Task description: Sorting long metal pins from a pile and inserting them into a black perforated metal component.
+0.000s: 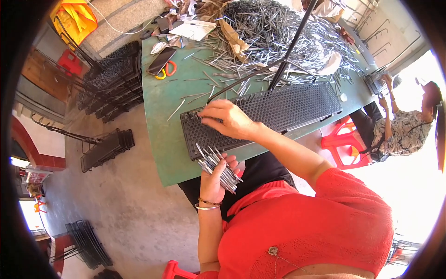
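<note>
My left hand (213, 187) is closed round a bundle of thin grey metal rods (227, 180), held at the near edge of the table. Their ends stick out past the fingers on both sides. Over the left end of a long black tray full of small round holes (290, 108), my right hand (233, 122) has its fingers drawn together in a pinch. What those fingertips hold, if anything, is too small to make out. A few small pieces seem to stand in the tray's holes at its far left corner.
A large heap of similar rods (269, 28) covers the back of the green table (160, 149). A black bar (292, 44) rises behind the tray. Scissors (170, 69) and a phone (161, 61) lie at the back left. Racks (109, 149) stand on the floor; another person (404, 130) works at the right.
</note>
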`<state>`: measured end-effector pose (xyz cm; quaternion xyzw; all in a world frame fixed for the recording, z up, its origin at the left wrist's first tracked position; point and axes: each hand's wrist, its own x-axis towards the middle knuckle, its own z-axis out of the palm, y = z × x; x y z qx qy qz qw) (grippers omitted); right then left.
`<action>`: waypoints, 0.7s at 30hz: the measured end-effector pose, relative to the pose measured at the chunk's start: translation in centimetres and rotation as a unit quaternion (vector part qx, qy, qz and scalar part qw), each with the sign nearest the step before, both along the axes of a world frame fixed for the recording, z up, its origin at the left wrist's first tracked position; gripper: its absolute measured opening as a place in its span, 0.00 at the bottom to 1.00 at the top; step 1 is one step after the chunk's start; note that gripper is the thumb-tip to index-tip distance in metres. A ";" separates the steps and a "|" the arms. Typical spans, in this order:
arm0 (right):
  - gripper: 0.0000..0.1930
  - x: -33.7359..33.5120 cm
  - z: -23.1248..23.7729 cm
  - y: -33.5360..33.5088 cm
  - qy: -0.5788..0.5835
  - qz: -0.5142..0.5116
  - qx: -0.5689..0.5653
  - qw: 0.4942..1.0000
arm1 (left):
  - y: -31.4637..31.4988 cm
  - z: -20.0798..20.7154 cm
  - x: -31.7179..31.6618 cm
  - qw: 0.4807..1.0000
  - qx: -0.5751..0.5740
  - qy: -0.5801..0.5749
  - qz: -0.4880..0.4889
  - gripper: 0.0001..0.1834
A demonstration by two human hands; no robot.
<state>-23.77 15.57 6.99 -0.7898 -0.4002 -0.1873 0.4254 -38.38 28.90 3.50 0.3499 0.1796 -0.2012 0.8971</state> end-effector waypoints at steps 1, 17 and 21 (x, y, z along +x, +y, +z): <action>0.10 -0.7 -0.1 -0.3 0.106 0.031 0.010 0.994 | 0.1 0.2 0.1 1.000 0.001 -0.014 0.003 0.14; 0.10 -0.5 1.0 1.5 0.412 0.039 0.086 0.906 | 0.3 -0.7 -0.2 1.000 0.003 -0.004 0.012 0.15; 0.13 1.4 0.9 3.5 0.275 -0.011 0.099 0.956 | 0.4 -0.7 -0.1 1.000 0.009 0.014 0.013 0.16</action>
